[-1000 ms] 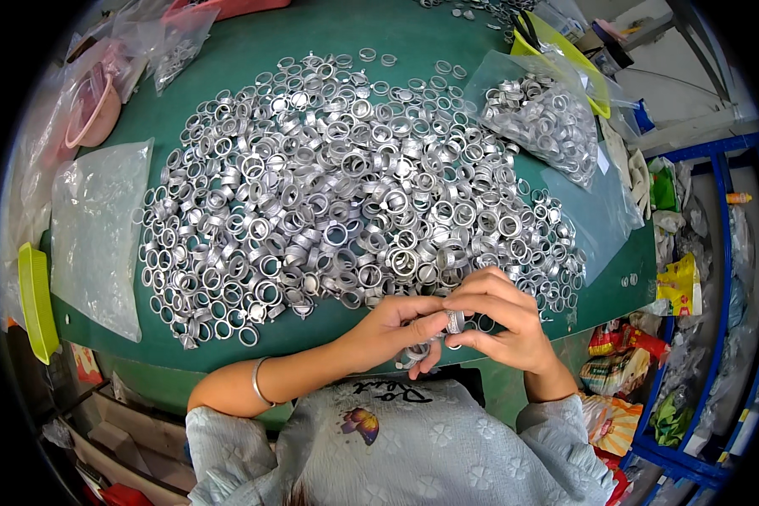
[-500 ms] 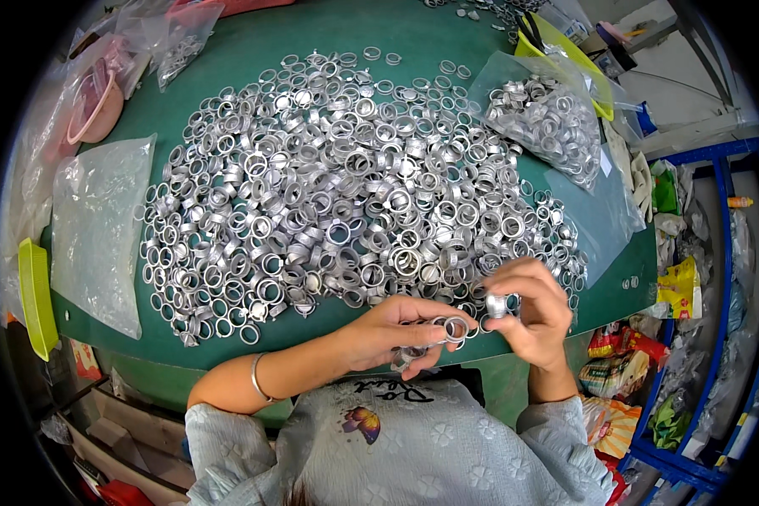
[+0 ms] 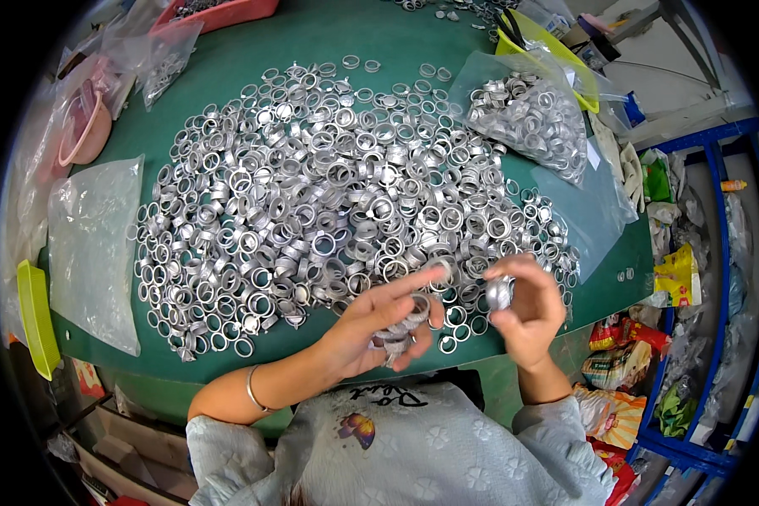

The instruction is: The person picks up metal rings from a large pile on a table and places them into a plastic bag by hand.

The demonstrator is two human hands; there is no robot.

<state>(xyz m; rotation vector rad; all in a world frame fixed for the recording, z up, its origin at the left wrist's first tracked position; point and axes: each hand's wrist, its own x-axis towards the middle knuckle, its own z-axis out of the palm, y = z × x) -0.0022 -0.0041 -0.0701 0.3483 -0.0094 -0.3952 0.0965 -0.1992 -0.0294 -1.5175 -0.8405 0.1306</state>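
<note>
A wide heap of silver metal rings covers the middle of the green table. Several rings are gathered in my left hand at the near edge of the heap; its thumb lies over them, and its index finger stretches toward a blurred ring near the tip. To the right, my right hand pinches a single metal ring between thumb and fingertips. The two hands are apart, both just above the table's near edge.
A clear plastic bag full of rings lies at the back right by a yellow-green basket. At the left are an empty plastic bag, a pink basket and a yellow-green tray. A blue shelf stands right.
My left hand has drawn slightly left and its index finger has straightened out, away from the ring it was pressing. My right hand still holds its ring, now turned. The view has shifted slightly.
</note>
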